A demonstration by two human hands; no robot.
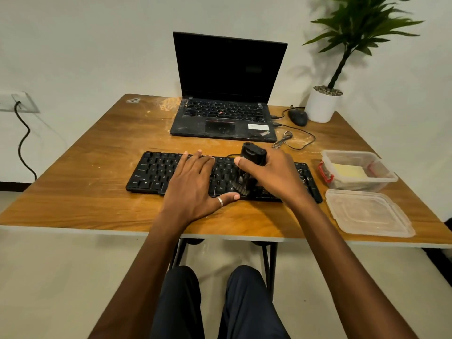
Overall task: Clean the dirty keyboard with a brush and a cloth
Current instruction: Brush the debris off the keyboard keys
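While our right hand (pixel 274 174) is gripping the brush (pixel 253 156) on the keyboard (pixel 156 170) near the tabletop's front edge and our flat left hand (pixel 193 184) is pressing it, we are probably risking hard strokes popping keycaps or flicking grit floorward

I lose middle keys of keyboard (pixel 156 170) under left hand (pixel 193 187) and right hand (pixel 274 172). Grip mostly hidden behind brush (pixel 252 155); bristles blurred. Top of plant (pixel 362 23) cut by upper edge. Text on laptop sticker (pixel 258 127) too small to read.
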